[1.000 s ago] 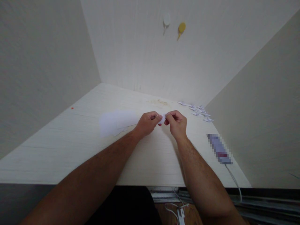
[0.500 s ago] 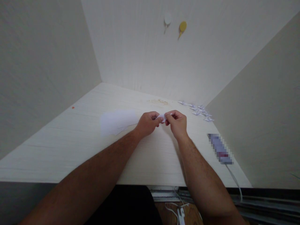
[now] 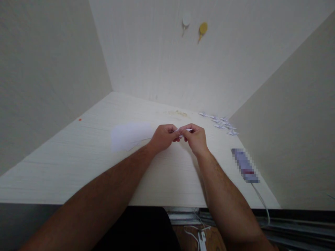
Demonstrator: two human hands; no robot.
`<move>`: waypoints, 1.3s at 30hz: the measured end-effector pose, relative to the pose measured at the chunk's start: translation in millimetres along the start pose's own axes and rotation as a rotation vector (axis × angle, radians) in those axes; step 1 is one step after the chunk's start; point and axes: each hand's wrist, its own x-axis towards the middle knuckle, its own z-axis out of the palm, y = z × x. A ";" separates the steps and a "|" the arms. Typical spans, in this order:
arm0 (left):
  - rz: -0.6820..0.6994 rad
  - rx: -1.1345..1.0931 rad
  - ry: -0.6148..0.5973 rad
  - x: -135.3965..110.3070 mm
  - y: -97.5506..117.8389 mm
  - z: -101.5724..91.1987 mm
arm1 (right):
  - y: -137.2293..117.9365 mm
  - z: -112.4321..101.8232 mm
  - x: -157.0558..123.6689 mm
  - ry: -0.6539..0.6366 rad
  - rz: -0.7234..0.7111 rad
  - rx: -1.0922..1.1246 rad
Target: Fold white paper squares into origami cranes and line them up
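My left hand (image 3: 163, 137) and my right hand (image 3: 195, 138) meet above the middle of the pale wooden desk (image 3: 78, 164). Both pinch one small white piece of paper (image 3: 183, 131), which shows as a thin folded strip between the fingertips. The fingers of each hand are curled closed on it. Most of the paper is hidden behind my fingers. Loose white paper sheets (image 3: 129, 135) lie flat on the desk just left of my left hand.
Several small folded paper pieces (image 3: 221, 123) lie in the far right corner. A blurred flat device (image 3: 245, 165) with a white cable lies by the right wall. Two wall hooks, white (image 3: 186, 21) and yellow (image 3: 202, 29), hang on the back wall. Cables lie below the desk edge.
The paper piece between my fingertips has gone from a broader flap to a thin flattened strip. Both hands stay together in nearly the same place.
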 end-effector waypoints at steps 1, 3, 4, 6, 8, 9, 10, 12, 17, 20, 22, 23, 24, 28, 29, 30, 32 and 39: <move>-0.011 -0.022 0.005 0.0 0.4 -0.1 | -0.4 -0.7 0.6 0.005 0.002 0.023; -0.033 -0.053 0.016 0.0 1.3 -0.5 | -1.2 -2.2 1.6 0.020 0.007 0.074; -0.041 -0.061 0.021 -0.1 1.8 -0.6 | -1.4 -3.1 2.1 0.026 0.008 0.097; -0.053 -0.070 0.027 -0.2 2.6 -0.9 | -1.2 -5.0 3.3 0.029 0.009 0.130; -0.056 -0.075 0.032 -0.3 3.0 -1.2 | -0.1 -7.2 4.7 0.025 0.015 0.139; -0.053 -0.074 0.035 -0.1 2.8 -1.2 | 0.9 -8.1 5.5 0.026 0.019 0.139; -0.047 -0.073 0.038 0.1 2.5 -1.3 | 1.9 -9.0 6.2 0.028 0.023 0.141; -0.038 -0.069 0.053 0.7 1.7 -1.3 | 3.9 -9.7 7.1 0.047 0.023 0.157; -0.057 -0.071 0.097 1.9 1.3 -0.2 | 4.3 -6.2 5.0 0.041 0.011 0.225; -0.042 -0.045 0.092 1.5 2.6 1.1 | 1.7 -4.0 2.5 -0.025 0.018 0.247; -0.036 -0.046 0.093 1.2 2.9 1.6 | 0.5 -3.4 1.5 -0.041 0.014 0.246; -0.036 -0.053 0.095 1.1 2.8 1.7 | 0.4 -3.0 1.4 -0.043 0.012 0.235; -0.036 -0.059 0.092 0.9 2.5 1.7 | 0.8 -2.6 1.4 -0.041 0.014 0.215; -0.032 -0.065 0.063 0.6 1.4 1.3 | 4.5 -0.2 2.2 -0.025 0.018 0.123; -0.032 -0.071 0.064 0.6 1.5 1.4 | 5.4 0.3 2.4 -0.020 0.014 0.118; -0.035 -0.087 0.072 0.5 1.8 1.7 | 6.0 0.6 2.5 -0.017 0.010 0.118; -0.046 -0.144 0.092 0.2 3.1 2.8 | 6.3 0.9 2.3 -0.009 0.003 0.119; -0.037 -0.352 0.109 0.4 6.4 7.3 | 6.4 4.1 1.5 -0.005 -0.022 0.201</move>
